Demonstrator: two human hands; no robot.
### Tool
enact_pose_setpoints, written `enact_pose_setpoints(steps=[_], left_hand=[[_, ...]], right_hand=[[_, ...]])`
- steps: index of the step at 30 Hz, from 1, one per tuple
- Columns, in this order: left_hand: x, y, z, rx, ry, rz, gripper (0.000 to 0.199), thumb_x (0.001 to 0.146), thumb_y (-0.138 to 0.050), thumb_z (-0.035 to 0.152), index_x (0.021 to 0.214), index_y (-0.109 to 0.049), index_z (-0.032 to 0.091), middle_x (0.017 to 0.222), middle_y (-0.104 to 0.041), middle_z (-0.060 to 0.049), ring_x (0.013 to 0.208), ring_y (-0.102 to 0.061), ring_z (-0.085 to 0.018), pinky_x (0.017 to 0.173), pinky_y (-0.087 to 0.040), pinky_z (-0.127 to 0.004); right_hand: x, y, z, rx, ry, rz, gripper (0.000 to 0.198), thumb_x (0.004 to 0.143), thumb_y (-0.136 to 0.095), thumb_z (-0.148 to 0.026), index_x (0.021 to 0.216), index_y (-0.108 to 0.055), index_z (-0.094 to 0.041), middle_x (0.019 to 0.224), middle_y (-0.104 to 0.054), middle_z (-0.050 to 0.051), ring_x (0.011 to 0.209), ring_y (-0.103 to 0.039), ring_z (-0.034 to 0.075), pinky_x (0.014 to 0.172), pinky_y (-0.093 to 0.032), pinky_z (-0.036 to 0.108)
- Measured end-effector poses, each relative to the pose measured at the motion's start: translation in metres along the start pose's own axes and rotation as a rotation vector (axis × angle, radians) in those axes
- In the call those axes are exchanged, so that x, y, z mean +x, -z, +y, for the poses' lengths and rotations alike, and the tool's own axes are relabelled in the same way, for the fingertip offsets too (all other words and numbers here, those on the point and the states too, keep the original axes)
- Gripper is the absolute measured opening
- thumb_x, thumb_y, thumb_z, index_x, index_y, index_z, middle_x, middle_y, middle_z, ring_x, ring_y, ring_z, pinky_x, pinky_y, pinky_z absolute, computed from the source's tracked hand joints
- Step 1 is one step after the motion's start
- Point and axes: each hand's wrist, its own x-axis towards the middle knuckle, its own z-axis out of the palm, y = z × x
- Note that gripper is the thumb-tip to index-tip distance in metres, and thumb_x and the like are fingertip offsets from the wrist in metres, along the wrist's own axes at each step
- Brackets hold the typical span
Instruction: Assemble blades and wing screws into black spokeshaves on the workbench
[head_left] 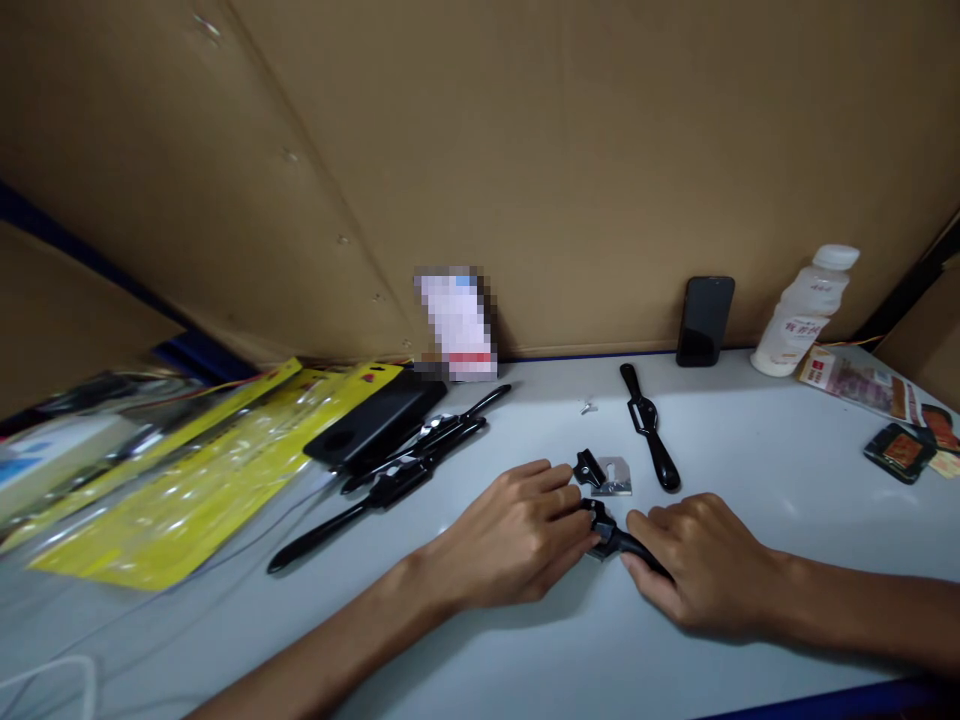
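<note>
A black spokeshave (616, 540) is held low over the table between my two hands. My right hand (701, 565) is closed around its handle. At its middle part, the fingers of my left hand (521, 535) are bent and pressed on the body; they partly hide it, along with its other handle. Just beyond lie a loose black cap piece (589, 468) and a flat silver blade (616, 480) with a slot. Farther back are small silver screws (587, 406). A bare black spokeshave frame (646, 415) lies to the right of them.
Several black spokeshaves (397, 482) lie at left beside a black case-like object (375, 420) and yellow plastic packaging (165, 500). A cardboard wall (562, 180) closes the back. Along it stand a blurred-out upright object (461, 325), a phone (705, 322) and a bottle (802, 315).
</note>
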Motion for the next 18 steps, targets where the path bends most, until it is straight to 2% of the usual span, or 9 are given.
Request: enact_pose_setpoints(steps=[6,13,18], left_hand=[[0.0003,0.0000,0.0002,-0.005,-0.016,0.004,0.017,0.098,-0.050,0.017,0.095,-0.066,0.016,0.064,-0.059,0.000,0.060,-0.048,-0.016,0.055,-0.035,-0.031],[0.0006,-0.0008,-0.0023,0.079,0.030,-0.018,0.027,0.101,-0.048,0.024,0.078,-0.062,0.017,0.064,-0.057,-0.001,0.060,-0.048,-0.017,0.056,-0.036,-0.032],[-0.0003,0.0000,-0.0016,0.016,0.012,0.001,0.036,0.101,-0.047,0.022,0.065,-0.054,0.018,0.061,-0.056,-0.001,0.058,-0.046,-0.015,0.055,-0.034,-0.032]], right_hand=[[0.0009,0.0019,-0.0002,0.002,0.002,-0.006,0.021,0.094,-0.041,-0.029,0.087,-0.058,-0.018,0.065,-0.067,0.003,0.049,-0.049,0.013,0.054,-0.018,0.035],[0.0010,0.0013,0.0002,0.002,0.007,0.012,0.022,0.093,-0.040,-0.029,0.086,-0.058,-0.018,0.065,-0.066,0.002,0.049,-0.051,0.014,0.053,-0.018,0.036],[0.0013,0.0005,0.0002,0.008,-0.003,-0.002,0.022,0.093,-0.041,-0.029,0.086,-0.059,-0.018,0.066,-0.066,0.002,0.049,-0.049,0.014,0.054,-0.017,0.035]])
